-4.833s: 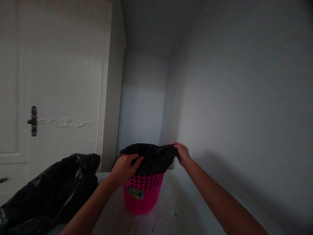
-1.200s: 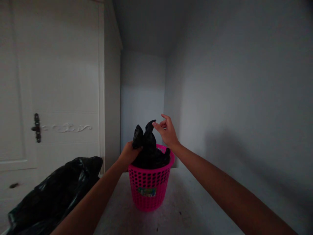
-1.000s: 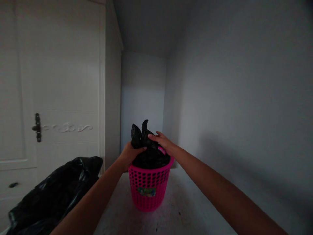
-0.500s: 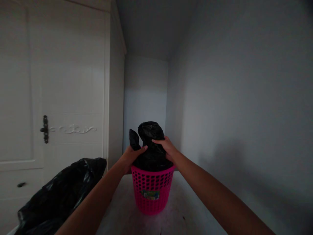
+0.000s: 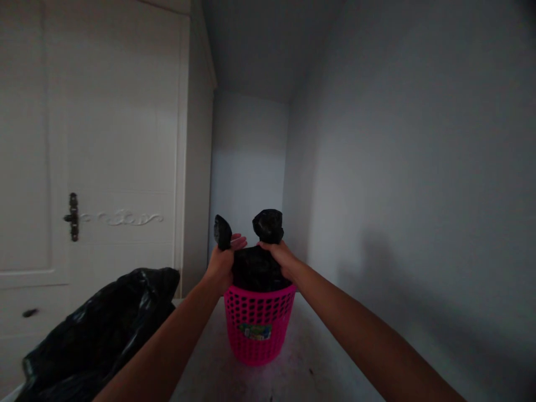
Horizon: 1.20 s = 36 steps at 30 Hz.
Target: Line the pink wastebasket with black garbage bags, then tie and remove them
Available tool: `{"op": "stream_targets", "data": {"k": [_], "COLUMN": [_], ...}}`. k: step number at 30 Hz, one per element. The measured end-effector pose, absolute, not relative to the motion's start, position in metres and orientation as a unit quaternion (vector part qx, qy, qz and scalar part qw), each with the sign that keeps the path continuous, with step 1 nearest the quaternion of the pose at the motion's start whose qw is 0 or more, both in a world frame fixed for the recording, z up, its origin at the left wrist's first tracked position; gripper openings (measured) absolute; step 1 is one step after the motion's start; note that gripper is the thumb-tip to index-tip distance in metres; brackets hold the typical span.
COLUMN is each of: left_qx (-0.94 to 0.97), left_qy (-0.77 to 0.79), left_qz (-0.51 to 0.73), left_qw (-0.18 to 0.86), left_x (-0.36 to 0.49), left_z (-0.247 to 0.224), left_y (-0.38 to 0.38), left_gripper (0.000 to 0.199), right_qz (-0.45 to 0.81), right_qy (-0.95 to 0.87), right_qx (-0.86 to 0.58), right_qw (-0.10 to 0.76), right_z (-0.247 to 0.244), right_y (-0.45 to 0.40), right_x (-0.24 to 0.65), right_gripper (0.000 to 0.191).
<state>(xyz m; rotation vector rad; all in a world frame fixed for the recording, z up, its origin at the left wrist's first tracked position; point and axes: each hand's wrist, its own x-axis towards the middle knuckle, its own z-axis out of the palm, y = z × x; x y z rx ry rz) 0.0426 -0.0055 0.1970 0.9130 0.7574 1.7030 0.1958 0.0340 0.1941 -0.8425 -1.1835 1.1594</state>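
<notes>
A black plastic garbage bag (image 5: 255,271) bulges from the top of a pink basket (image 5: 256,304) with round holes and a label on its front. At the basket's left rim, my left hand (image 5: 221,262) holds one gathered end of the bag, which sticks up by the thumb; some of its fingers stretch out behind. My right hand (image 5: 281,258) is closed around another bunched part of the bag, whose puffed tip stands above the fist. The bag's lower part is hidden inside the basket, partly visible through the holes.
Another black plastic bag (image 5: 104,329) lies at the lower left. Behind it stands a white wardrobe (image 5: 125,139) with a dark handle (image 5: 73,216). A grey wall (image 5: 410,167) runs along the right. The basket stands on a pale surface (image 5: 326,363).
The bag's loose top has been gathered into a narrow bunch in my right hand. My left hand has shifted slightly left and turned, with its end of the bag now upright.
</notes>
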Motion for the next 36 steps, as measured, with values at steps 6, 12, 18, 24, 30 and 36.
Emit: {"op": "stream_targets", "data": {"k": [6,12,18,24,30,36], "left_qx": [0.354,0.398,0.409,0.423,0.439,0.476], "left_qy": [0.317,0.291,0.338,0.347,0.341,0.342], "left_qz": [0.687,0.648,0.627,0.611,0.652,0.693], "left_qw": [0.55,0.581,0.571,0.572,0.516,0.419], "left_x": [0.045,0.045,0.048,0.043,0.037,0.034], "left_z": [0.208,0.212,0.206,0.202,0.196,0.201], "left_y": [-0.007,-0.007,-0.006,-0.005,-0.002,0.002], "left_gripper": [0.021,0.077,0.034,0.024,0.034,0.036], "right_qz": [0.52,0.53,0.424,0.425,0.547,0.56], "right_qy": [-0.502,-0.568,-0.596,-0.643,-0.675,-0.662], "right_qx": [-0.332,-0.316,-0.324,-0.277,-0.215,-0.212], "right_qw": [0.606,0.545,0.6,0.574,0.447,0.45], "right_z": [0.199,0.199,0.193,0.2,0.207,0.21], "right_y": [0.04,0.052,0.062,0.043,0.028,0.018], "right_x": [0.177,0.167,0.16,0.164,0.181,0.181], "right_gripper": [0.017,0.056,0.028,0.027,0.032,0.048]}}
